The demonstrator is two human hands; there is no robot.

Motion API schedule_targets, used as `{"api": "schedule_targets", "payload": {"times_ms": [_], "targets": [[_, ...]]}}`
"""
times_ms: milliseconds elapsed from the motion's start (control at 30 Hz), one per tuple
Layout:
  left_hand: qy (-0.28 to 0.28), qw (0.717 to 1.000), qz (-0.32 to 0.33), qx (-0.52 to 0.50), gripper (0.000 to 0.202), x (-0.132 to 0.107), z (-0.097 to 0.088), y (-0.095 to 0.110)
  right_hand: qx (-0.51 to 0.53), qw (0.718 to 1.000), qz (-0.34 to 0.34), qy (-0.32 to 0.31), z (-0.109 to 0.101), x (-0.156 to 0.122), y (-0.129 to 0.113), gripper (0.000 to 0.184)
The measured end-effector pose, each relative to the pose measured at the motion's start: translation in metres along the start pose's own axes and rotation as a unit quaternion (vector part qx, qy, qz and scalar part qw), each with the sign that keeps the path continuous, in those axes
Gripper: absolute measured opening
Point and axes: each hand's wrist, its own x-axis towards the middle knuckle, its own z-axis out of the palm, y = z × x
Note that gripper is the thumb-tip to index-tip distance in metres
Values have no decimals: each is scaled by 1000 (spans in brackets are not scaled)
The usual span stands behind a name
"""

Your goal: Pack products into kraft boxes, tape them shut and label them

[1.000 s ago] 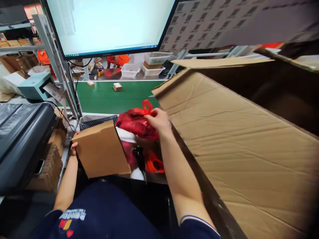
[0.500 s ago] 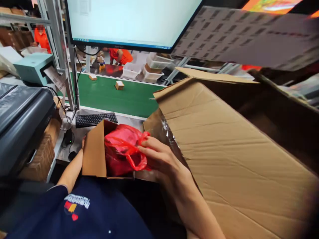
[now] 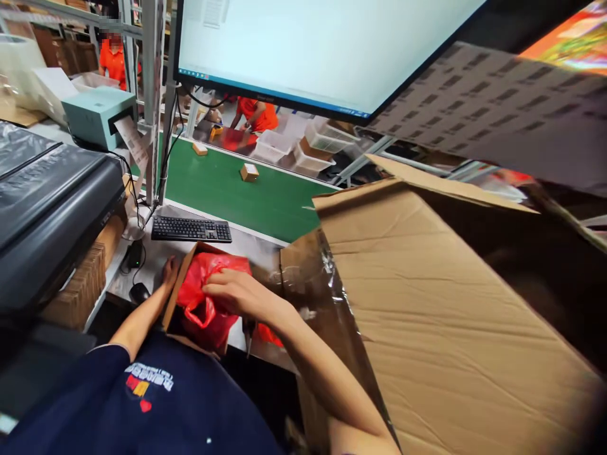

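Note:
A red plastic bag with loop handles sits in a small open cardboard box, bulging out of its opening. My right hand is closed on the top of the bag, fingers bent into the gathered plastic. At the outer left side of the box is my left hand, gripping it; most of its fingers are hidden. The box is tilted, and what fills the bag cannot be seen.
A large open carton stands close on my right. Behind the keyboard runs a green conveyor belt carrying small boxes. A monitor hangs above. The mouse and a black bag-like stack are at left.
The box has turned and tipped, so its opening shows more. My right hand has moved left and over the red bag, pressing closer to it. The view has shifted.

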Motion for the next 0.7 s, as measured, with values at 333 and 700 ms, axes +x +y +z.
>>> {"api": "schedule_targets", "payload": {"times_ms": [333,700], "targets": [[-142,966,194,100,51,29,16,83,48,991,108,-65,142,13,31,23],[-80,884,178,424,35,14,23,121,106,895,433,-22,143,-12,-14,75]]}}
